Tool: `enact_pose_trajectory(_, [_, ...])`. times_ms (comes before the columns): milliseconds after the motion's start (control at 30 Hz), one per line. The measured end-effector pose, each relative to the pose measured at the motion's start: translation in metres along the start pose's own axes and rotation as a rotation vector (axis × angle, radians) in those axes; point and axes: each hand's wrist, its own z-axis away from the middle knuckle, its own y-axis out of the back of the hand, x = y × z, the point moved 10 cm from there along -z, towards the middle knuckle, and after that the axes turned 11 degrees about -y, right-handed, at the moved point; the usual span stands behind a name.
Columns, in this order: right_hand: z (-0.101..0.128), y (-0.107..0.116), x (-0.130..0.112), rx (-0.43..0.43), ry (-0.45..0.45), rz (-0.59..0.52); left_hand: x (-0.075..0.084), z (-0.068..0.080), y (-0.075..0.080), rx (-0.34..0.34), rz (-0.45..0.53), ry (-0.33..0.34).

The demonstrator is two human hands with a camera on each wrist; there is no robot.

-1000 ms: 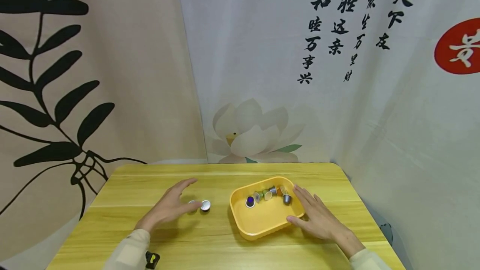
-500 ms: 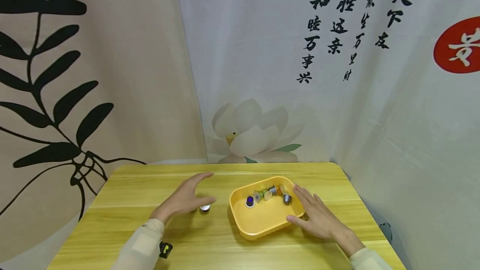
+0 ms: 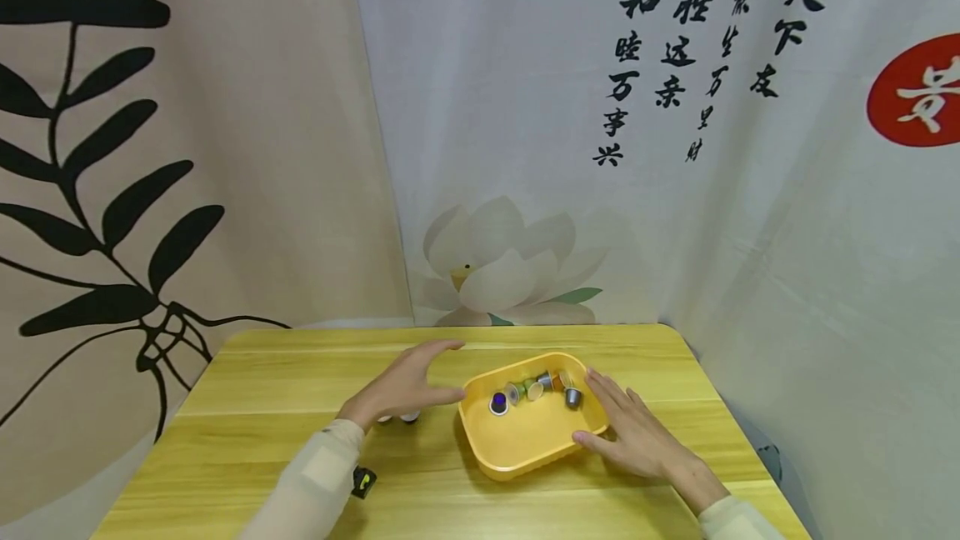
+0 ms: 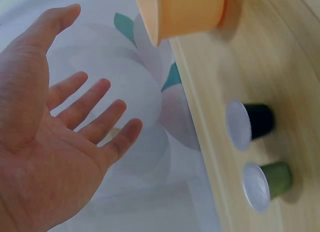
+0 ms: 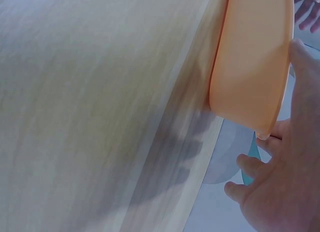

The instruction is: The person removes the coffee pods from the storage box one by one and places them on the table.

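My left hand (image 3: pixel 408 386), fingers spread and holding nothing, hovers above the table by the left rim of a yellow plastic tray (image 3: pixel 517 448). Under that hand, partly hidden in the head view, are two coffee capsules; the left wrist view shows a dark capsule (image 4: pixel 261 120) and a green capsule (image 4: pixel 278 179), both with silvery lids. Several capsules of mixed colours lie along the tray's far side, among them a purple capsule (image 3: pixel 499 403) and a grey capsule (image 3: pixel 573 397). My right hand (image 3: pixel 633 432) rests its fairly straight fingers and thumb against the tray's right rim.
The wooden table (image 3: pixel 285 373) reaches back to a printed curtain (image 3: pixel 510 107) with a flower and writing. A small black device (image 3: pixel 363 482) shows beside the left sleeve.
My left hand has moved right, from left of the two loose capsules to the tray's left rim, passing over the capsules. The right hand and the tray have stayed in place.
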Motion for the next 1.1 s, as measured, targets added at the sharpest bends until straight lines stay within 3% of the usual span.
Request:
enact_pose_trajectory(433, [0.001, 0.001, -0.001, -0.001, -0.005, -0.015, 0.027, -0.036, -0.028, -0.107, -0.011, -0.076])
enact_pose_trajectory(733, [0.001, 0.0, 0.001, -0.003, -0.009, -0.011, 0.028, -0.052, -0.051, -0.146, -0.021, -0.104])
enact_pose_trajectory(1100, [0.001, 0.002, -0.002, -0.005, -0.006, -0.029, 0.031, -0.062, -0.077, -0.204, 0.004, -0.12])
